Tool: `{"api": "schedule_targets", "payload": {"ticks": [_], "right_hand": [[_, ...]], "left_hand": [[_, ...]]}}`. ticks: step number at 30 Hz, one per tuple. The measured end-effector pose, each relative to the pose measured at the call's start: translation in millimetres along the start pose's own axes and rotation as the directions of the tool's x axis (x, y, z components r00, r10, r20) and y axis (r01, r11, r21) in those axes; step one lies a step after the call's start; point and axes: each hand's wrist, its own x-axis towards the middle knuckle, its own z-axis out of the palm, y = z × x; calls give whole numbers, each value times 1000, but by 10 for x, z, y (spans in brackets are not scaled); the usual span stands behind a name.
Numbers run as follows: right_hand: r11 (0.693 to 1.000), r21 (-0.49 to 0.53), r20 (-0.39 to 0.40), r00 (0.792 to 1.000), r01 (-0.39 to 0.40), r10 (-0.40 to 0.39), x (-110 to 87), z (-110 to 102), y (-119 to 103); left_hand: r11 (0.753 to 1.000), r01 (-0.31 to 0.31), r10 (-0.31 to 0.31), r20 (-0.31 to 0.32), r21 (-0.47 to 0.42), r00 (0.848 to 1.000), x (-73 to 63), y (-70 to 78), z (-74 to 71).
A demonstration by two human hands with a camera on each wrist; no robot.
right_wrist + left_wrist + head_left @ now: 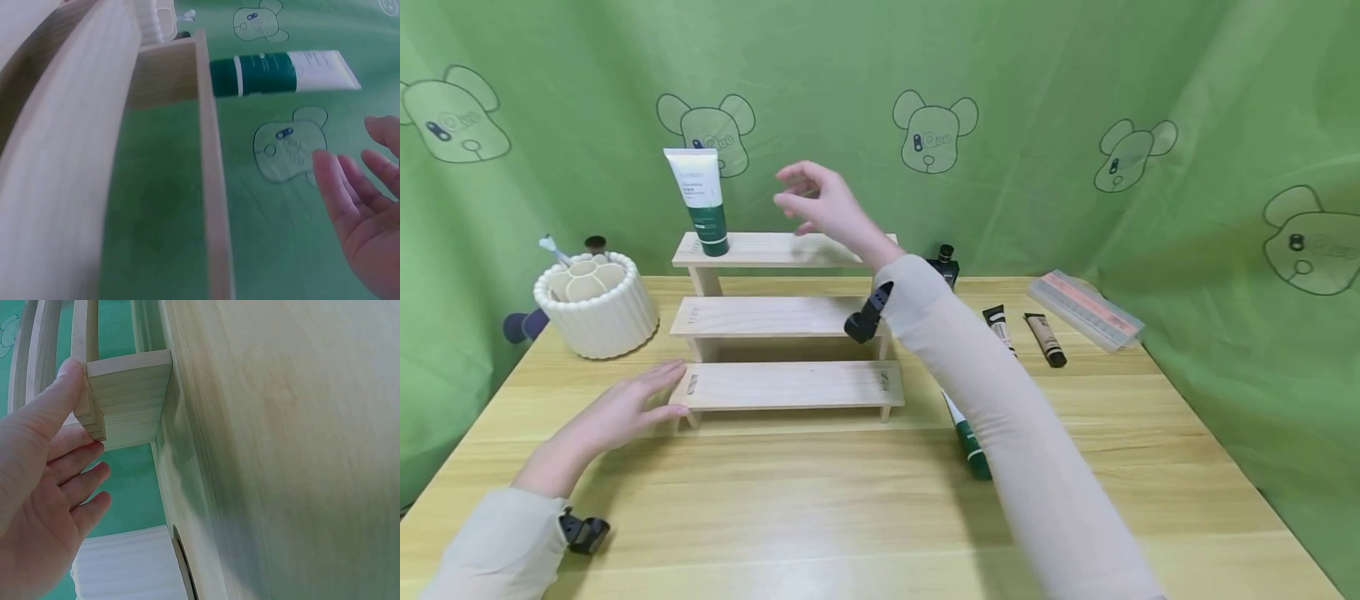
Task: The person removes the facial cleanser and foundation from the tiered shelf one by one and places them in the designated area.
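Note:
A three-tier wooden shelf [790, 384] stands on the table. My left hand [625, 407] holds the left end of its lowest board, with the thumb [65, 384] at the front edge and the other fingers by the board's end. On the left of the top board a white and green squeeze tube [703, 200] stands upright on its cap. My right hand [822, 200] hovers above the top board, to the right of the tube and apart from it. Its fingers are loosely bent around nothing, as the right wrist view also shows.
A white ribbed pot [601, 317] with brushes stands left of the shelf. On the right lie a second green tube [973, 454], partly behind my right sleeve, two small tubes [998, 325] [1045, 340] and a flat clear case [1086, 308]. A black bottle [945, 265] stands behind my right arm.

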Motion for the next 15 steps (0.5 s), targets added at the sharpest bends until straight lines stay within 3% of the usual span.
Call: {"api": "schedule_targets", "payload": {"ticks": [6,15], "right_hand": [[996,-61,-14,998,63,-64,177,225,-200],[984,-170,52,998,54,-46,283,515,-374]], "left_hand": [[1000,6,-6,1,-5,1000,-13,21,-17],[1000,0,0,0,3,1000,-29,21,-30]]}}
